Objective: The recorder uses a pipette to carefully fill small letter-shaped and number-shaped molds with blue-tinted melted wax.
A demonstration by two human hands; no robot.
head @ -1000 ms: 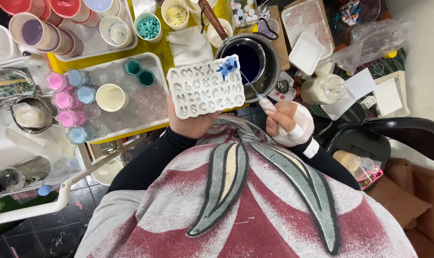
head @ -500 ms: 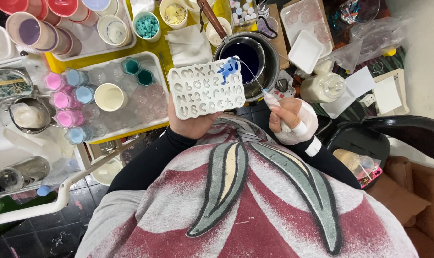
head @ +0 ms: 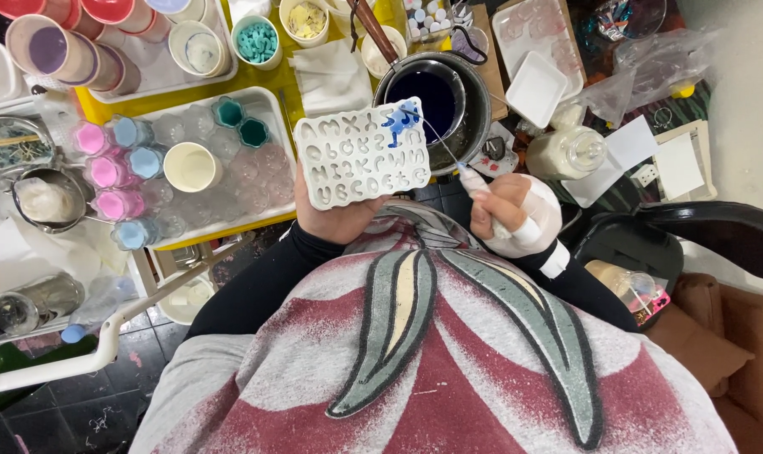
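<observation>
My left hand (head: pixel 339 220) holds a white silicone mold (head: pixel 363 152) with letter-shaped cavities from underneath, tilted toward me. Blue liquid fills a cavity at its top right corner. My right hand (head: pixel 509 212), wrapped in a white bandage, grips a thin metal tool (head: pixel 443 144) whose tip reaches the blue spot on the mold. Just behind the mold stands a metal pot (head: pixel 442 95) of dark blue liquid.
A clear tray (head: pixel 268 109) at the left carries pink, blue and teal cups and a cream cup (head: pixel 190 166). More cups and bowls line the yellow surface (head: pixel 255 77) behind. A white dish (head: pixel 539 87), a jar (head: pixel 571 151) and a black chair (head: pixel 709 231) are at the right.
The mold has tipped slightly and shifted a little left in my left hand. My right hand has stayed beside it, with the tool tip still at the blue corner.
</observation>
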